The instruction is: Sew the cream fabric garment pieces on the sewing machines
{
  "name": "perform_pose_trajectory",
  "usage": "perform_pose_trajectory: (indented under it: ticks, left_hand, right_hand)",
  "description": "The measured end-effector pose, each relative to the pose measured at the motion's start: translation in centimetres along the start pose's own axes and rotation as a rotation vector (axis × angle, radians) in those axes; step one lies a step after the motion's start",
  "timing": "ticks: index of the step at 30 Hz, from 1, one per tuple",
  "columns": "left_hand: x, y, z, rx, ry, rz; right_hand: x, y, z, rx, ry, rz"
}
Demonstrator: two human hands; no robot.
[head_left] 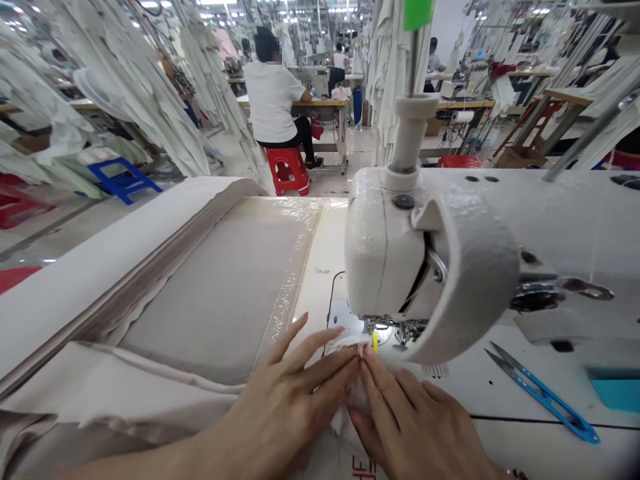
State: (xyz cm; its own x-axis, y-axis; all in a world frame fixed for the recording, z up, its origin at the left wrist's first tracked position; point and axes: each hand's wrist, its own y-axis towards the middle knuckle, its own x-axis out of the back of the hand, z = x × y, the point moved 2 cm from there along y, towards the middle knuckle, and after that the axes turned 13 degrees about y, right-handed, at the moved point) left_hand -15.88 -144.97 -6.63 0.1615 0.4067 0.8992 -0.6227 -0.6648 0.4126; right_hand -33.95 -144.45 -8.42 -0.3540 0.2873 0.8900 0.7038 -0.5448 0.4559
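A small piece of white fabric [353,341] lies just in front of the sewing machine's [385,247] presser foot and needle area. My left hand [295,393] pinches its left side with thumb and index finger, the other fingers spread toward the needle plate [345,317]. From the right, my right hand [410,413] presses its fingertips onto the same fabric, close against the left fingertips. A yellow piece [375,341] stands beside the foot. Part of the fabric is hidden beneath both hands.
Thread snips [545,393] with blue handles lie right of my right hand. Beige fabric [150,393] is spread along the left of the table, with a pale folded stack [125,260] beyond. A person [275,93] sits on a red stool [289,170] ahead.
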Motion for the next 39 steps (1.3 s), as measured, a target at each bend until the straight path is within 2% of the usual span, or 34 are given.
perform_pose_trajectory:
  ticks: [3, 7, 12, 17, 21, 24, 32, 36, 39]
  left_hand:
    - [-0.8, 0.6, 1.0, -0.015, -0.06, 0.039]
    - [-0.7, 1.2, 1.9, -0.048, -0.127, 0.095]
    - [-0.6, 1.6, 2.2, -0.089, -0.152, 0.111]
    - [-0.9, 1.8, 2.3, -0.108, -0.15, 0.122]
    - [-1.2, 2.1, 2.4, -0.092, -0.159, 0.148]
    - [-1.5, 2.2, 2.4, -0.098, -0.146, 0.166]
    - [-1.5, 1.8, 1.6, -0.122, -0.041, 0.137]
    - [-1.4, 1.5, 0.9, -0.105, 0.012, 0.068]
    - [-1.4, 1.8, 1.4, -0.106, 0.0, 0.045]
  right_hand:
    - [-0.4, 0.4, -0.3, 0.033, 0.01, 0.002]
    - [-0.6, 0.4, -0.3, 0.027, 0.015, 0.011]
    - [-0.4, 0.1, -0.2, 0.005, 0.033, -0.015]
    - [-0.5, 0.1, -0.2, 0.013, 0.019, 0.016]
    - [-0.5, 0.5, -0.4, 0.002, -0.033, -0.049]
    - [-0.6, 0.7, -0.4, -0.004, -0.054, -0.048]
    - [-0.3, 0.4, -0.3, 0.007, -0.068, -0.038]
    - [0.6, 0.3, 0.1, 0.031, 0.011, 0.001]
    - [0.7, 0.4, 0.1, 0.034, 0.016, 0.006]
